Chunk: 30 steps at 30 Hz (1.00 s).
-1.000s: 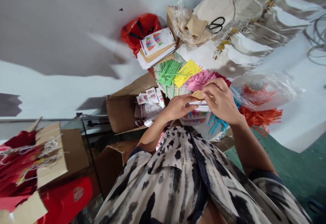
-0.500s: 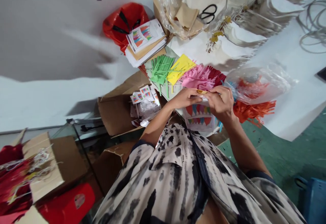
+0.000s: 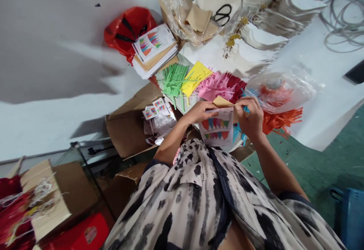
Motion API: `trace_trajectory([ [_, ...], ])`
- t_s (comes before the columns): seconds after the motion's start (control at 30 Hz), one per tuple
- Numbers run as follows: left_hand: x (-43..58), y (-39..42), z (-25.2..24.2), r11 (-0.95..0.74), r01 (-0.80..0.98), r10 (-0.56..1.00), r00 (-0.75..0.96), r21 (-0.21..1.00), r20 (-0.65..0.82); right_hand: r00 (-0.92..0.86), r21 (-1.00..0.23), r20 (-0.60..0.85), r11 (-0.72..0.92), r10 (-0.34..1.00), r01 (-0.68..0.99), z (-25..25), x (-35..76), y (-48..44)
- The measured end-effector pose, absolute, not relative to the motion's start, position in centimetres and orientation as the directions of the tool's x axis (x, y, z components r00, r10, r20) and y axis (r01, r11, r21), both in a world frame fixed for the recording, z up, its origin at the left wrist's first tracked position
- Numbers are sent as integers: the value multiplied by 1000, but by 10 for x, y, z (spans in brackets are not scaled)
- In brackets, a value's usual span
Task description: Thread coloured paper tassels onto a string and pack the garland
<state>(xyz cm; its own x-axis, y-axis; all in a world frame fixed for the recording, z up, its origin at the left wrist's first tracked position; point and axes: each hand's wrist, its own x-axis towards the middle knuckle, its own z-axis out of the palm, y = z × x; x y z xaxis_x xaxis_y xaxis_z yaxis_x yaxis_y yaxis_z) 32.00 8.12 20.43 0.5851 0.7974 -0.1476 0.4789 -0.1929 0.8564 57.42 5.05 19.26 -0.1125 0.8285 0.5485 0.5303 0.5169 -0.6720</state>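
My left hand (image 3: 202, 112) grips the top edge of a printed card (image 3: 217, 133) showing colourful tassels, its fingers closed around the corner. A folded tan paper (image 3: 222, 101) sticks up along that edge. My right hand (image 3: 251, 114) is curled at the right end of the tan paper, thumb and finger pinching it. Beyond my hands lie fringed paper bundles: green (image 3: 174, 78), yellow (image 3: 196, 77), pink (image 3: 216, 85) and dark red (image 3: 238, 87). Blue fringe (image 3: 238, 133) shows partly beneath my right hand, and orange fringe (image 3: 281, 120) lies to its right.
A clear plastic bag (image 3: 281, 90) with orange fringe lies at right. Printed sheets (image 3: 155, 43) are stacked by a red bag (image 3: 127, 30). Black scissors (image 3: 222, 14) rest at the back. An open carton (image 3: 125, 132) holds small printed cards at left.
My hands have moved slightly apart. The tan paper now stands up higher, and more of the printed card shows below it. The whole view has shifted a little.
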Motion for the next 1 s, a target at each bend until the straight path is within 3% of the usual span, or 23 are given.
trace_trajectory([
  [0.17,317,84,190,-284,530,784,608,799,-124,16,-878,426,409,905,249,189,567,47],
  [0.43,322,92,162,-321,639,833,542,699,-112,53,-937,349,349,936,1,157,557,28],
  [0.57,326,86,163,-369,582,818,574,725,-44,22,-907,401,393,916,153,158,562,26],
  [0.7,328,80,167,-388,538,801,598,748,-14,-140,-731,537,542,832,415,163,565,26],
  [1.0,337,79,165,-405,483,762,647,776,-6,-326,-498,548,614,770,613,162,568,17],
])
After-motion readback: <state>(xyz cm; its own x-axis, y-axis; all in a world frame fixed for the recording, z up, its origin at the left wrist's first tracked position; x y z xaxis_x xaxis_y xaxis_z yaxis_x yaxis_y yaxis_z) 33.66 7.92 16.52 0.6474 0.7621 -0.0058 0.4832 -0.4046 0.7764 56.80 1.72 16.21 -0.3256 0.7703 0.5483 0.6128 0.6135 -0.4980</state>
